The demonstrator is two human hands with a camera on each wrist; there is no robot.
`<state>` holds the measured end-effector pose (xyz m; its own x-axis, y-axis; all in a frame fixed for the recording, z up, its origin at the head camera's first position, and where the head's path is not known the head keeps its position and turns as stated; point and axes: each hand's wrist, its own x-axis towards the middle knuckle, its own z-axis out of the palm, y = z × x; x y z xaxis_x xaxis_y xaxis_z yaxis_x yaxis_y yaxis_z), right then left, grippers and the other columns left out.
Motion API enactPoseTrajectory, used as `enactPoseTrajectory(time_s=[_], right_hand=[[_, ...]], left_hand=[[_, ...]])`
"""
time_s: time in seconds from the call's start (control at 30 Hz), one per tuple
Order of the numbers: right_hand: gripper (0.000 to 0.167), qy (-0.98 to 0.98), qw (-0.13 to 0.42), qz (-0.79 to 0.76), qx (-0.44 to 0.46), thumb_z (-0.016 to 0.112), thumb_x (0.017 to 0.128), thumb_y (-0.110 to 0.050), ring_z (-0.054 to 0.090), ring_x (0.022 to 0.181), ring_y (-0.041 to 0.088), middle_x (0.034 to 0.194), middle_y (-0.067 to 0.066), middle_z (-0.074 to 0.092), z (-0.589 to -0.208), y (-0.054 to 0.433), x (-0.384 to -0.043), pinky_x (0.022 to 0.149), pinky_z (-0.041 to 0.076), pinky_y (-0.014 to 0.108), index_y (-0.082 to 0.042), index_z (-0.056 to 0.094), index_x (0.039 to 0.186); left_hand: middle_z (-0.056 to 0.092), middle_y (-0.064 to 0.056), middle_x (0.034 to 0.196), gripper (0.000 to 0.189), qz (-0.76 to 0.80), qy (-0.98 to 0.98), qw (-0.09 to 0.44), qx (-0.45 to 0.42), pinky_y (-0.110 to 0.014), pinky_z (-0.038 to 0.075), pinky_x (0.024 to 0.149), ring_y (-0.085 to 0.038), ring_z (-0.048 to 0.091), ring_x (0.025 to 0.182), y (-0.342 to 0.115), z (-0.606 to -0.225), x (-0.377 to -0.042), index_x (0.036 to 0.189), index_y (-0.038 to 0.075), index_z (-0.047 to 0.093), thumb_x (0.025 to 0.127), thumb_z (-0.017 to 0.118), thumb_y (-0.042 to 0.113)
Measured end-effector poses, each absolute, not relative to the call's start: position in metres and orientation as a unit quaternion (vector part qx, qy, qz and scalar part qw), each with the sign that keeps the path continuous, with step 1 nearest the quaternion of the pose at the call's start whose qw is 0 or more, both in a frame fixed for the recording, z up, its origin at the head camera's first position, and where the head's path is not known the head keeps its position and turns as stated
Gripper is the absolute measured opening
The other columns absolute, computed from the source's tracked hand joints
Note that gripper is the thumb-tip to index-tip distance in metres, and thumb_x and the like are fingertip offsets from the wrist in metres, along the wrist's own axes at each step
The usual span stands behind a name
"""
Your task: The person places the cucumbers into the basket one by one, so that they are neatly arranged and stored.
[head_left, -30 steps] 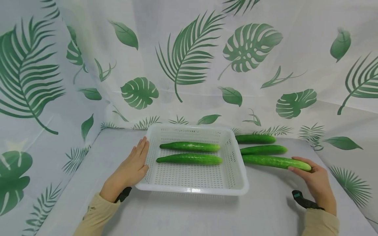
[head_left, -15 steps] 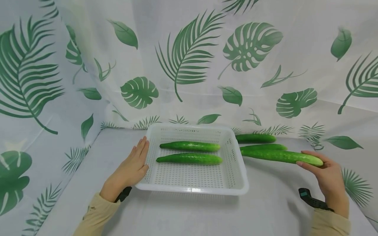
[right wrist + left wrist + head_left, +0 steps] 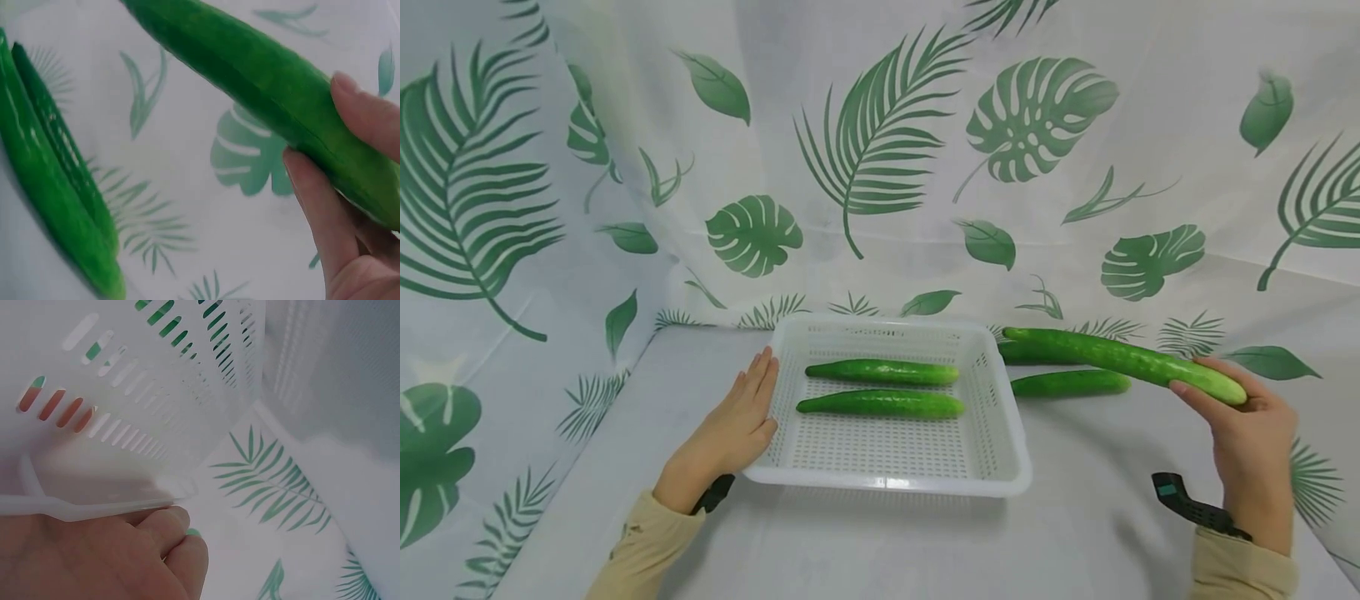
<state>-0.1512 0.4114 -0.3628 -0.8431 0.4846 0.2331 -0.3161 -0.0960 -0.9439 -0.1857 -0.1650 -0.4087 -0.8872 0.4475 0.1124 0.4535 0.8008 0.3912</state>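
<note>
My right hand pinches a cucumber near its pale right end, thumb on one side and fingers on the other. The cucumber is raised off the table and slopes up to the left, its far end over another cucumber behind it. In the right wrist view the held cucumber crosses the upper right. My left hand rests with straight fingers against the left side of a white perforated plastic basket. Up close in the left wrist view, the left hand touches the basket's rim.
Inside the basket lie two cucumbers, a rear one and a front one, side by side. Right of the basket, two more lie on the table: a near cucumber and a far cucumber. A leaf-printed curtain backs the table.
My right hand has lifted the cucumber off the table and moved right and up, tilting its left end upward. The left hand and the basket have stayed in place.
</note>
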Motion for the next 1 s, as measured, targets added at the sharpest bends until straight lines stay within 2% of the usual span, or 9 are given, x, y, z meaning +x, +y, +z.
enactPoseTrajectory(time_s=[0.5, 0.77, 1.0], right_hand=[[0.042, -0.56, 0.245, 0.791, 0.015, 0.063, 0.083, 0.021, 0.047, 0.106, 0.021, 0.122, 0.012, 0.049, -0.336, 0.331, -0.162, 0.082, 0.055, 0.019, 0.01, 0.063, 0.124], [0.042, -0.621, 0.22, 0.751, 0.03, 0.071, 0.081, 0.016, 0.049, 0.103, 0.023, 0.12, 0.011, 0.055, -0.329, 0.271, -0.169, 0.081, 0.054, 0.018, 0.009, 0.065, 0.122], [0.044, -0.69, 0.152, 0.706, 0.052, 0.078, 0.08, 0.005, 0.058, 0.095, 0.018, 0.118, 0.007, 0.061, -0.339, 0.224, -0.172, 0.077, 0.055, 0.02, 0.004, 0.066, 0.123]], left_hand=[[-0.003, -0.026, 0.163, 0.073, -0.209, -0.948, 0.01, -0.24, -0.056, 0.008, 0.119, -0.039, 0.001, 0.15, -0.166, -0.407, -0.185, 0.153, -0.013, 0.006, 0.094, 0.044, 0.005], [-0.004, -0.024, 0.163, 0.074, -0.208, -0.95, 0.003, -0.235, -0.055, 0.007, 0.12, -0.037, 0.0, 0.151, -0.166, -0.409, -0.188, 0.154, -0.012, 0.005, 0.094, 0.045, 0.007], [-0.002, -0.026, 0.163, 0.073, -0.21, -0.948, 0.01, -0.238, -0.056, 0.009, 0.119, -0.039, 0.002, 0.15, -0.165, -0.407, -0.185, 0.153, -0.013, 0.006, 0.094, 0.045, 0.005]])
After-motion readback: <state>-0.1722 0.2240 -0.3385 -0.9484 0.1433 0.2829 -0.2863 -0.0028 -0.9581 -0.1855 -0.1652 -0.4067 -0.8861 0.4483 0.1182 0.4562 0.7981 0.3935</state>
